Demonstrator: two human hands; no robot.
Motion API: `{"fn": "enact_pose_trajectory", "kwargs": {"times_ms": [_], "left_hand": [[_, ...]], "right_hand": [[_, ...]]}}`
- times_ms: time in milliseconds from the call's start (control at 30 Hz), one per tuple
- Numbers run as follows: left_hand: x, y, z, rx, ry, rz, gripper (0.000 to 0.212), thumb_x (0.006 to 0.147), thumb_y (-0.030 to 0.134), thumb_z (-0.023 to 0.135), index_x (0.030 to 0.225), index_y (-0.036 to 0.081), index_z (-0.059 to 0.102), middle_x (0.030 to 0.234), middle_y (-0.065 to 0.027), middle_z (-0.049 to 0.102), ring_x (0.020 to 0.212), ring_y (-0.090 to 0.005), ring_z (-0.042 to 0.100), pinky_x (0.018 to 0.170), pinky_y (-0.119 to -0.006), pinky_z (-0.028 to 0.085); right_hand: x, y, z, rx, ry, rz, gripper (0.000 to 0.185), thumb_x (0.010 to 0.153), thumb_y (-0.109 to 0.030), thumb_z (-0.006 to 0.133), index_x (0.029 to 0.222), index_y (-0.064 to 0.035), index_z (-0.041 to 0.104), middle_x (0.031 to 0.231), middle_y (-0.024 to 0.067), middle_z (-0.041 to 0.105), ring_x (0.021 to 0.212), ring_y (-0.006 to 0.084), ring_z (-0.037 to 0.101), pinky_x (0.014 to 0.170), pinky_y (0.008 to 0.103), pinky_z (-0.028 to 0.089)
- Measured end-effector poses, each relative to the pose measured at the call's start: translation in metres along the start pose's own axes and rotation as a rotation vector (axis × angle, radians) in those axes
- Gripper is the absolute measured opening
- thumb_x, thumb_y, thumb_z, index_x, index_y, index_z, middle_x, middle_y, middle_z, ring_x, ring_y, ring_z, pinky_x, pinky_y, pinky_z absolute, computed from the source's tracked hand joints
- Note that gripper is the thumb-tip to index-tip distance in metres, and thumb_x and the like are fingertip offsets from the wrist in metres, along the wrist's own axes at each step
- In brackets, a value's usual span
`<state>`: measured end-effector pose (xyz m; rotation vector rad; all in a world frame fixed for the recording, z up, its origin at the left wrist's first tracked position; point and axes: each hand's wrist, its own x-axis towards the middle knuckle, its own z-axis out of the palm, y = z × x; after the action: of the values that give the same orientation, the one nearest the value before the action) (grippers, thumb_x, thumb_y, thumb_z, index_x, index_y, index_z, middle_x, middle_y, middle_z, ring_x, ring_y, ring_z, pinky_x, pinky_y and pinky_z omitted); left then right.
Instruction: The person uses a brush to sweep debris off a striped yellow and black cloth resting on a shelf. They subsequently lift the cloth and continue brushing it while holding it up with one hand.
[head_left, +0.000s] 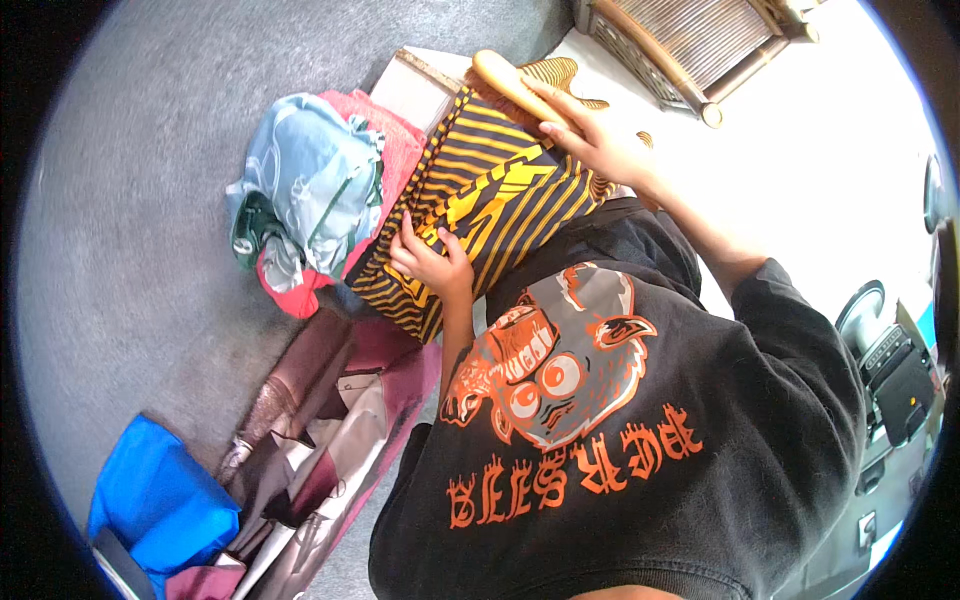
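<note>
My right hand (596, 139) grips a wooden-backed brush (517, 86), its dark bristles against a black-and-yellow striped cloth (517, 206). The cloth bears a large yellow print and lies spread before my lap, over something I cannot make out. Its far end hangs in folds beyond the brush. My left hand (431, 259) rests flat on the near left part of the cloth, fingers apart. A white box-like object (420, 88) with a brown edge shows just past the cloth's upper left side.
Left of the cloth lie a light blue fabric bundle (311, 176) and a pink towel-like cloth (401, 139). An open maroon bag (409, 371) and a blue pouch (161, 495) sit on the grey floor (135, 225) at lower left. A bamboo piece of furniture (690, 45) stands upper right.
</note>
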<state>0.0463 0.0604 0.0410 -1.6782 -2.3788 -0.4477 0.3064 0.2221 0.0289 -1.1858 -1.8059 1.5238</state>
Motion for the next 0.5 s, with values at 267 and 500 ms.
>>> {"fn": "enact_pose_trajectory", "kwargs": {"times_ms": [267,500], "left_hand": [[-0.003,-0.015,0.001,-0.021,0.032,0.029,0.065,0.079,0.029,0.063,0.138,0.007,0.046,0.117,-0.0177,0.045,0.107,-0.0365,0.044,0.092,-0.048,0.034],[-0.004,-0.022,0.002,-0.08,-0.016,0.037,0.078,0.08,0.039,0.064,0.144,0.005,0.035,0.133,-0.0194,0.042,0.122,-0.0365,0.042,0.097,-0.052,0.034]], "right_hand": [[-0.045,-0.055,0.031,-0.267,0.151,-0.227,0.059,0.094,-0.036,0.054,0.147,-0.0269,0.031,0.088,0.0197,0.065,0.079,0.0345,0.066,0.07,0.0459,0.052],[-0.085,-0.071,0.101,-0.464,-0.009,-0.296,0.061,0.089,-0.033,0.061,0.144,-0.0388,0.036,0.08,0.0165,0.064,0.069,0.0328,0.066,0.061,0.0434,0.053]]}}
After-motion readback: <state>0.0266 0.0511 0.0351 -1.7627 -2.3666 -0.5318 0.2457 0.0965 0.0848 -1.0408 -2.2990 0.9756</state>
